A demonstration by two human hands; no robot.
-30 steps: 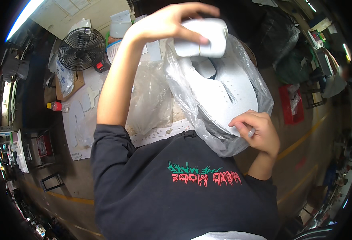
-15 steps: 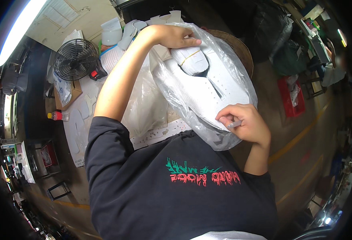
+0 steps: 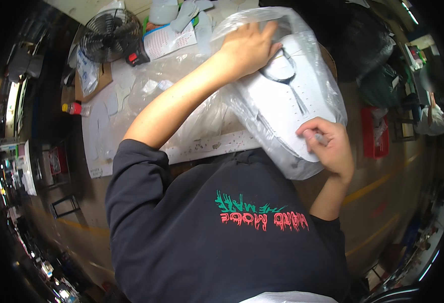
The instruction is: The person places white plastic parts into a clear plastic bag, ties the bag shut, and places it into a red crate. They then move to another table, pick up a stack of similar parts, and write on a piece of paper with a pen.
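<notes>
your right hand point(image 3: 328, 146) has its grip closed, thumb and fingers pinched on the lower edge of the clear crinkled plastic bag point(image 3: 262, 116), right of centre in the frame; it looks as if this pinch keeps the bag's mouth end taut. your left hand point(image 3: 247, 45), at upper centre, lies flat with fingers spread and pressed on the top of the bag, not curled round anything, seemingly to pin the contents so they do not slide. between the two hands, inside the bag, sits the white perforated shoe upper point(image 3: 287, 96), tilted from upper centre down to the right, its rounded opening just beside your left fingertips.

the bag rests on the pale cluttered surface point(image 3: 95, 131) that runs across the upper left of the frame. further out, a black round desk fan point(image 3: 110, 35) stands at upper left, a small red-capped bottle point(image 3: 75, 108) lies at the left edge of the surface, and a red crate point(image 3: 373, 132) sits on the floor at right.
</notes>
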